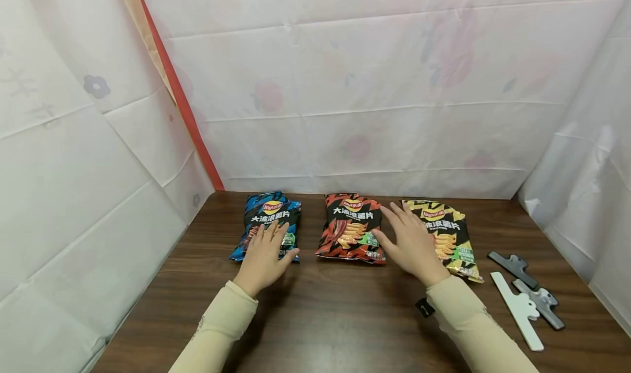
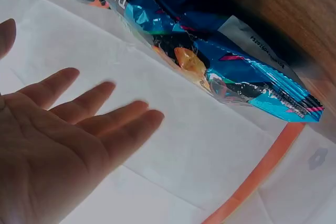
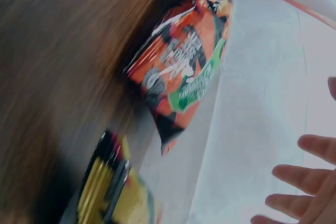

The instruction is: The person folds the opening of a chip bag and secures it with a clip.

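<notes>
Three bags of potato chips lie in a row on the brown table. My left hand (image 1: 264, 257), fingers spread, hovers over the lower part of the blue chip bag (image 1: 273, 206); a gap shows between them in the left wrist view, where the blue bag (image 2: 194, 51) lies beyond the fingertips. Between the red chip bag (image 1: 345, 228) and the yellow chip bag (image 1: 446, 225) is my right hand (image 1: 411, 245), its fingers extended and holding nothing. It covers the yellow bag's left edge in the head view. In the right wrist view the red bag (image 3: 178, 61) appears ahead of the yellow bag (image 3: 123, 192).
At the table's right side lie a dark bag clip (image 1: 514, 268), a white bag clip (image 1: 517, 310) and a grey bag clip (image 1: 539, 303). White patterned sheets (image 1: 345, 88) hang behind and on both sides of the wooden table (image 1: 320, 318).
</notes>
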{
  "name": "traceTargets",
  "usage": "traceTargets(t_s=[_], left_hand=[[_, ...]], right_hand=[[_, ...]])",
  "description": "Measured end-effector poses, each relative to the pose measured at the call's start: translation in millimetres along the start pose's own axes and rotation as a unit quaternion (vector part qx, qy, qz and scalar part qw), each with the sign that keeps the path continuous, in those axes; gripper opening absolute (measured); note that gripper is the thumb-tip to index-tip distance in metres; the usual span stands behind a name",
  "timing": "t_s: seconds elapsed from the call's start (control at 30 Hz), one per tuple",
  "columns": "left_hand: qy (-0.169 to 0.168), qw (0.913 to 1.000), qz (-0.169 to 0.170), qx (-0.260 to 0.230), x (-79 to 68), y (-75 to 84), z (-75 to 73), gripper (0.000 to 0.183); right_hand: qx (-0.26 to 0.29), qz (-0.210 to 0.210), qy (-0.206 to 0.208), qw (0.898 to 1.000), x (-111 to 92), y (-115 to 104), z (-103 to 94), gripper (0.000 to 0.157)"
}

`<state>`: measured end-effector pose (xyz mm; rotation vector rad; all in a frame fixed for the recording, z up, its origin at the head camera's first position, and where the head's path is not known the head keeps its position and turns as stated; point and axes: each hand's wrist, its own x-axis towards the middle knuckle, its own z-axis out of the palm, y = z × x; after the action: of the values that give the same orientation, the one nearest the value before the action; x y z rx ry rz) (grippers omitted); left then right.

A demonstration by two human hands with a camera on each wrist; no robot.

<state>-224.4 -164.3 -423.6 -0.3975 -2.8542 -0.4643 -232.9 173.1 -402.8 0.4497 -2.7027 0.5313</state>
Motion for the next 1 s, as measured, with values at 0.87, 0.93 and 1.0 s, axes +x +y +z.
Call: traceTargets(t_s=[0.87, 0.93, 1.0], left_hand=[[0.055, 0.9763, -0.122, -0.171, 24.8, -50.6, -14.3, 0.054], [0.051, 0.9739, -0.13, -0.179, 25.5, -54.5, -13.7, 0.054], [0.048, 0.972, -0.138, -0.184, 26.2, -58.5, -12.9, 0.055]], right_hand=[[0.28, 0.057, -0.074, 0.955, 66, -49, 39.0, 0.057], [0.296, 0.065, -0.083, 0.949, 69, -53, 44.5, 0.058], [0.316, 0.068, -0.087, 0.942, 73, -56, 49.8, 0.057]])
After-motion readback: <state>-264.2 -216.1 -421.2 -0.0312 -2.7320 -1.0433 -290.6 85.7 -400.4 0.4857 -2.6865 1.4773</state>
